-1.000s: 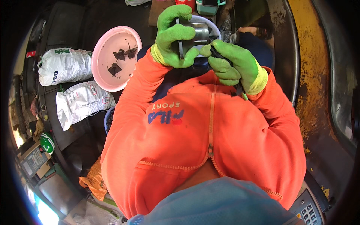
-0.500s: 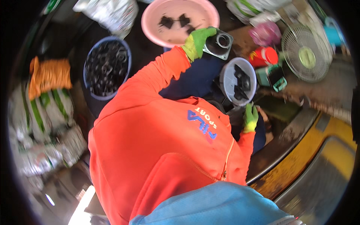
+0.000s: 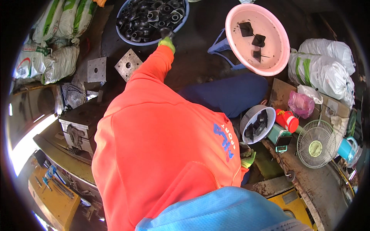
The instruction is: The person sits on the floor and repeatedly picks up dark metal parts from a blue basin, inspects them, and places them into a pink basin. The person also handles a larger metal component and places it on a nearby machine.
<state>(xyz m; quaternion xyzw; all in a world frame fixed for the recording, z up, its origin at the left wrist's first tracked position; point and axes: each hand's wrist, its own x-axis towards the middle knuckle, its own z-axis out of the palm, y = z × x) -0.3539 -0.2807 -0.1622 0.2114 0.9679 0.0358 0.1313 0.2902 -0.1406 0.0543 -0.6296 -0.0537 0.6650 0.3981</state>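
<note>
My left hand [image 3: 167,44], in a yellow-green glove, reaches out to the near rim of a blue basin [image 3: 186,13]. Its fingers are closed on a black moulded part [image 3: 166,32] with a tubular end, held at the rim. Similar black parts [image 3: 153,15], some with square flanges, fill the basin. My right hand [image 3: 247,156], also gloved, is low beside my body, just below a grey-white basket [image 3: 249,115] of black parts. The sweatshirt partly hides it; the fingers look loosely apart, with nothing seen in them.
A pink basin [image 3: 283,61] with several black square pieces rests on a blue stool [image 3: 220,47]. Two metal plates [image 3: 128,64] with holes lie left of my arm. At right stand a fan [image 3: 316,144], a red jar [image 3: 287,120] and white sacks [image 3: 323,75].
My left hand has moved from beside the pink basin to the blue basin, with a black part in it. My right hand has drawn back from the grey-white basket. The view has turned left.
</note>
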